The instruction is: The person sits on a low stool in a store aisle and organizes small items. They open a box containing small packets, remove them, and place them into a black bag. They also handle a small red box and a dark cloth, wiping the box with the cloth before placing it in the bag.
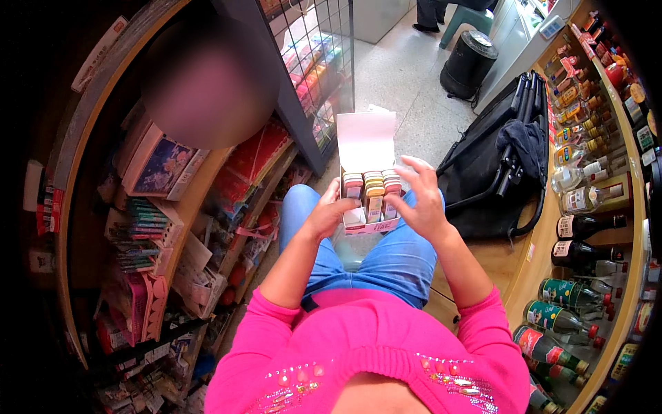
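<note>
A white and pink cardboard display box (371,227) is held above my lap, its white lid (365,139) folded up at the back. Inside stand rows of small flat packs with coloured tops. A yellow-topped pack (374,203) rises in the middle row, between a red-topped row (353,182) on the left and a pink-topped row (391,181) on the right. The front left part of the box shows bare white card. My left hand (331,207) grips the box's left side, thumb over the edge. My right hand (420,199) is at the right side, fingers spread, close to the right row; contact there is unclear.
Shelves at left hold pens (142,222), a pink basket (135,310) and boxed goods. A wire mesh rack (315,67) stands ahead. To the right are a folded black chair (486,160), a black bin (469,64) and shelved bottles (563,292). Another person's legs (428,15) show beyond.
</note>
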### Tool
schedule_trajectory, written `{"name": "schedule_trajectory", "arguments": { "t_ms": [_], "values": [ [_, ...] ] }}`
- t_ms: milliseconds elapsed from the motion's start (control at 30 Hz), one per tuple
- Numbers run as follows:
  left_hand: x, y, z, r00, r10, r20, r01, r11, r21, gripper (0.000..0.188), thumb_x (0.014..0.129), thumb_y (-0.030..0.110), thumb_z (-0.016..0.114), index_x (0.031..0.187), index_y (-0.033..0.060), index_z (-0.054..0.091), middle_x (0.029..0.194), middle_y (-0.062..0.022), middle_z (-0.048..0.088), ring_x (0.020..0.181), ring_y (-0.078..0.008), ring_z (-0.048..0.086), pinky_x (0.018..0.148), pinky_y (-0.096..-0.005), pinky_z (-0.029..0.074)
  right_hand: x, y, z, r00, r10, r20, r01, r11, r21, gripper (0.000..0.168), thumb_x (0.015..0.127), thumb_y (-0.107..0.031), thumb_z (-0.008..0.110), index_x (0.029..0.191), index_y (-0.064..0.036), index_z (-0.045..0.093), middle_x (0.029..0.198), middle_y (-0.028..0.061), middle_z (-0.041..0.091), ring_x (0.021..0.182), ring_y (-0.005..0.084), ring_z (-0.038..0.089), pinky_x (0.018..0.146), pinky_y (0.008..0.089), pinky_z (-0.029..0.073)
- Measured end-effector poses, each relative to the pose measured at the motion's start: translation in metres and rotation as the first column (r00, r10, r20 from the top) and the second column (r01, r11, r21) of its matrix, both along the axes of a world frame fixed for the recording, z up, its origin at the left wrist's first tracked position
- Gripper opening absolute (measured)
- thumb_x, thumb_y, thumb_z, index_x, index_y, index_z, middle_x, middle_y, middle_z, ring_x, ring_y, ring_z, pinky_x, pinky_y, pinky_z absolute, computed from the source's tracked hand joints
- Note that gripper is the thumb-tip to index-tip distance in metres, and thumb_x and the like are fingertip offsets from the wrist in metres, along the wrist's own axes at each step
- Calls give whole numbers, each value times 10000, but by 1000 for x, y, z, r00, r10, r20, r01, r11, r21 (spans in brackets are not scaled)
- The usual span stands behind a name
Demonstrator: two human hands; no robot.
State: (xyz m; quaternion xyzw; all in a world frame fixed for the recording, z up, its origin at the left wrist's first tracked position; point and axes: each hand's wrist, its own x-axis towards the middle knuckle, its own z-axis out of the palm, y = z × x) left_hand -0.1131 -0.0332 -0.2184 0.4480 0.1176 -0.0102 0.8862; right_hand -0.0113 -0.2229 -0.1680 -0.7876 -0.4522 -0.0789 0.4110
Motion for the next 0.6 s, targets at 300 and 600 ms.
{"name": "schedule_trajectory", "arguments": {
  "t_ms": [300,600],
  "values": [
    [-3,4,7,998,52,21,-53,998,21,495,770,0,595,1221,35,394,1129,-83,528,1023,-155,533,882,-302,450,-16,11,9,981,100,167,-99,995,-14,351,663,-100,719,994,-65,608,1128,128,524,1109,334,467,909,423,399],
    [-4,3,1,997,74,7,-75,993,90,508,754,23,618,1207,23,389,1104,-93,536,1001,-158,542,860,-297,457,-1,9,20,938,347,-5,-346,933,-100,185,750,-77,625,922,-38,570,887,131,592,854,318,583,712,370,469]
  ]
}}
